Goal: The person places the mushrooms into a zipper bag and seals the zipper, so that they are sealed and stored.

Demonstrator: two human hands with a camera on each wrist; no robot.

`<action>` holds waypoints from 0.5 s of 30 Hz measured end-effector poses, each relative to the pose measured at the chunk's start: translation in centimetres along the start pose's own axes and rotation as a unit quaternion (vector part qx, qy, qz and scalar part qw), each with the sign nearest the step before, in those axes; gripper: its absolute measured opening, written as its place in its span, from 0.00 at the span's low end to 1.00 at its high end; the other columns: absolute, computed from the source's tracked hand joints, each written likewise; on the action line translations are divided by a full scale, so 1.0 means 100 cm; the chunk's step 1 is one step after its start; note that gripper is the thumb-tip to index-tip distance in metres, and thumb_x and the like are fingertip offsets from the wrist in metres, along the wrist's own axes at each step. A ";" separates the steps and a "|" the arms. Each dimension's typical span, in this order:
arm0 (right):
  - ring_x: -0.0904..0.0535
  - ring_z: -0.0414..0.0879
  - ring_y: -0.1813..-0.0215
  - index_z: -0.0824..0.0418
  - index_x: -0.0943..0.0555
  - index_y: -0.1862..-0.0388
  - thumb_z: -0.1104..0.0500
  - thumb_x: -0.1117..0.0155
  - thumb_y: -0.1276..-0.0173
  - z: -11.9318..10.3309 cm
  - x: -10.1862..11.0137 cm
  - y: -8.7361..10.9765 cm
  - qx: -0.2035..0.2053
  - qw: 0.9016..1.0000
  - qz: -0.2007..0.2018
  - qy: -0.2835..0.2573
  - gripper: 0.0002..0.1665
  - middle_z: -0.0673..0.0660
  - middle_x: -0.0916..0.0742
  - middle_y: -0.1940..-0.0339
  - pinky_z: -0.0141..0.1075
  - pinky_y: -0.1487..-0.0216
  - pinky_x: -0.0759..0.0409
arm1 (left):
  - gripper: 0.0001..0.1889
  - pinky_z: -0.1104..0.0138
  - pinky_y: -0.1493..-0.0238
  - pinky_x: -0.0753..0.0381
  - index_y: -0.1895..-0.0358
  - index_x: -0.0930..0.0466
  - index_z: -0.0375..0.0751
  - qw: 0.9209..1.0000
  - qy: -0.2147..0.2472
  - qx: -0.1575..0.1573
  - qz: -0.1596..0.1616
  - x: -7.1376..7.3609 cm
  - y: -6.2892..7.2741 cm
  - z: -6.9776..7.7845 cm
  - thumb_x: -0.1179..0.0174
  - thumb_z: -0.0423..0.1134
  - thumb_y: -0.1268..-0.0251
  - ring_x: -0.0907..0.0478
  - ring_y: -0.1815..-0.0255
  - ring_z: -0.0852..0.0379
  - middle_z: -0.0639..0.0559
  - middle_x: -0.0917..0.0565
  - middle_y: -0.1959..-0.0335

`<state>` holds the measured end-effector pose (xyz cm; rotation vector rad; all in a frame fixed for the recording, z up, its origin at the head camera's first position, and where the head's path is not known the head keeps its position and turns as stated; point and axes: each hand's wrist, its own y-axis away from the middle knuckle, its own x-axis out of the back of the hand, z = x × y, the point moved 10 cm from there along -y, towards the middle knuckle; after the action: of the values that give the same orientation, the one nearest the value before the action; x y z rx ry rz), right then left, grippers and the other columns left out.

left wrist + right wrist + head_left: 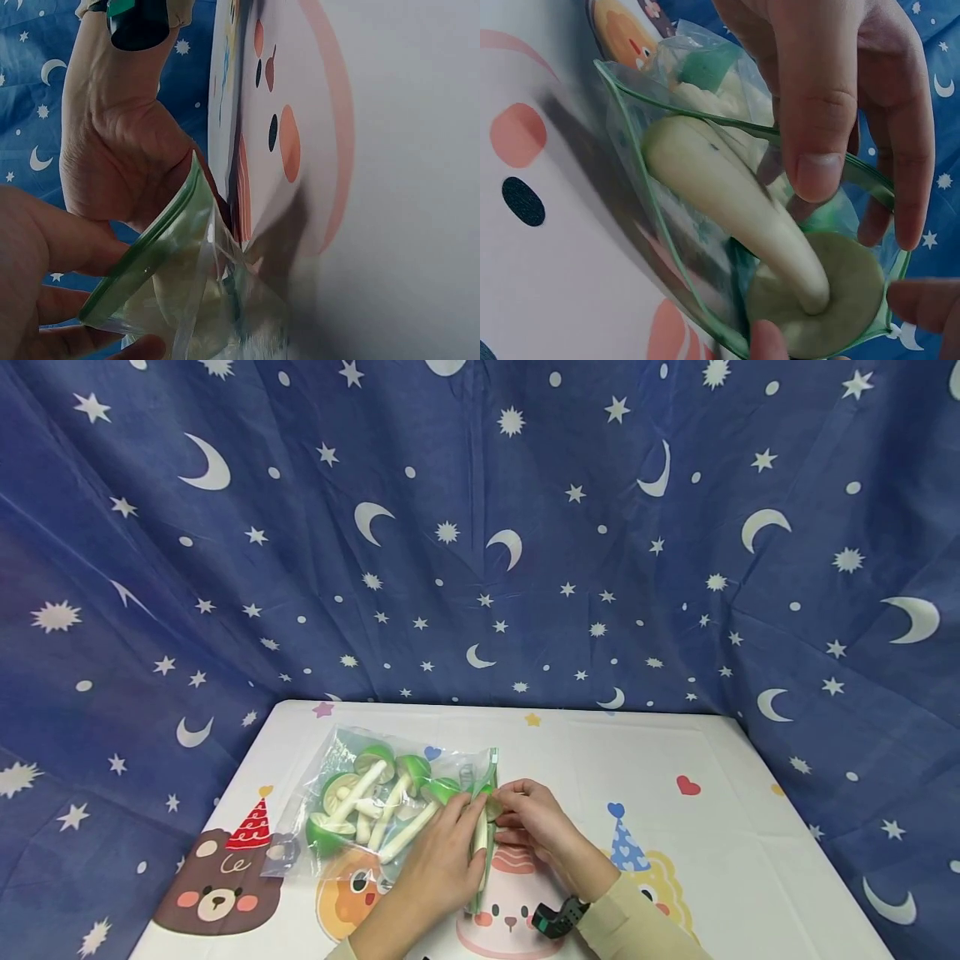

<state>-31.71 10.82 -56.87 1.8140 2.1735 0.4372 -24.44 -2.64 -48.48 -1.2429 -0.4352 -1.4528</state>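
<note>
A clear zip bag (303,806) with a green zip edge lies on the table and holds several toy mushrooms (405,777) with green caps and pale stems. My left hand (444,864) grips the bag by its mouth; in the right wrist view its thumb laps over the green zip edge (739,121). Across the open mouth lies one toy mushroom (735,206), its cap's pale underside showing. My right hand (543,822) holds that mushroom by the cap, with thumb and a finger at opposite sides. The other right fingertips are hidden.
The white tablecloth (750,827) carries printed animal faces, hearts and stars. Behind the table hangs a blue curtain (420,577) with moons and stars. A black strap with a device (558,918) sits on my right wrist.
</note>
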 end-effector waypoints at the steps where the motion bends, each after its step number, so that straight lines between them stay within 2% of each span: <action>1: 0.15 0.45 0.64 0.67 0.25 0.39 0.52 0.31 0.26 0.000 0.000 0.000 -0.002 1.000 -0.002 0.003 0.26 0.60 0.16 0.58 0.36 0.63 0.07 | 0.41 0.53 0.33 0.16 0.22 0.28 0.40 1.000 0.000 -0.001 0.000 0.000 0.000 0.000 0.25 0.41 0.40 0.18 0.37 0.48 0.46 0.21 0.32; 6: 0.13 0.43 0.68 0.67 0.27 0.35 0.53 0.28 0.29 -0.002 -0.004 -0.002 -0.009 1.000 -0.010 0.011 0.31 0.61 0.12 0.60 0.35 0.64 0.07 | 0.41 0.53 0.33 0.15 0.22 0.27 0.41 1.000 0.002 -0.004 0.001 0.000 0.000 0.001 0.25 0.40 0.40 0.18 0.37 0.48 0.47 0.21 0.32; 12: 0.13 0.43 0.69 0.68 0.27 0.36 0.55 0.29 0.30 -0.005 -0.003 -0.002 -0.002 1.000 0.007 0.013 0.30 0.62 0.12 0.59 0.37 0.63 0.07 | 0.42 0.53 0.33 0.15 0.21 0.28 0.41 1.000 0.002 -0.003 -0.001 -0.001 0.001 0.001 0.25 0.41 0.40 0.19 0.36 0.47 0.47 0.21 0.32; 15: 0.14 0.43 0.68 0.67 0.25 0.38 0.54 0.27 0.30 -0.004 -0.001 -0.002 -0.005 1.000 0.011 -0.002 0.29 0.60 0.14 0.59 0.37 0.62 0.07 | 0.42 0.52 0.32 0.16 0.20 0.29 0.41 1.000 0.002 0.000 -0.005 -0.001 0.001 0.001 0.26 0.41 0.40 0.19 0.35 0.46 0.45 0.21 0.31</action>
<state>-32.04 10.70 -56.55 1.8340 2.1458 0.4472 -24.34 -2.53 -48.57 -1.2393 -0.4408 -1.4629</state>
